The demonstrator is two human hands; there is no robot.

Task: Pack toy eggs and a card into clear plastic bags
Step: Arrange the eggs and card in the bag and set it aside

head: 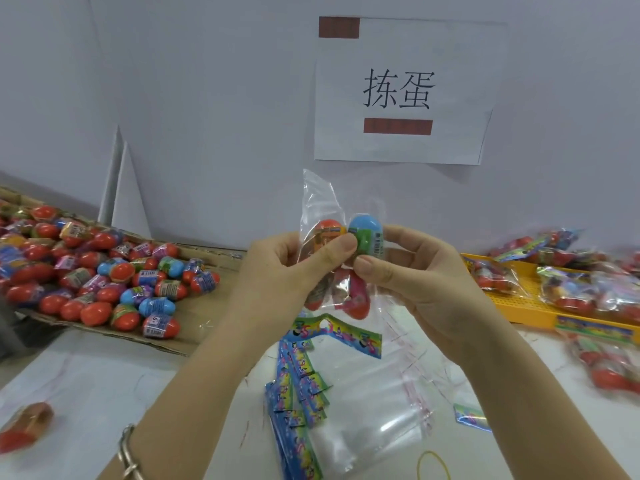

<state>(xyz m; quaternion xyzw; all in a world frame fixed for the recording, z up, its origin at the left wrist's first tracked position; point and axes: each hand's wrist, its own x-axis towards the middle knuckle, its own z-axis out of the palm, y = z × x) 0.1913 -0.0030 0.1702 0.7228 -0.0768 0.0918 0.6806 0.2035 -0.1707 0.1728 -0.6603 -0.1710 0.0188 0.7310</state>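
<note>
Left hand (pixel 294 268) pinches the clear bag (pixel 318 199) over the orange egg (pixel 329 228) and right hand (pixel 415 271) grips the blue egg (pixel 365 230) beside it above the tabletop (pixel 104 393): hold the mouth wide and seat the egg low.

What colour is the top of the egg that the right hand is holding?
The egg has a light blue top, seen in the head view.
</note>
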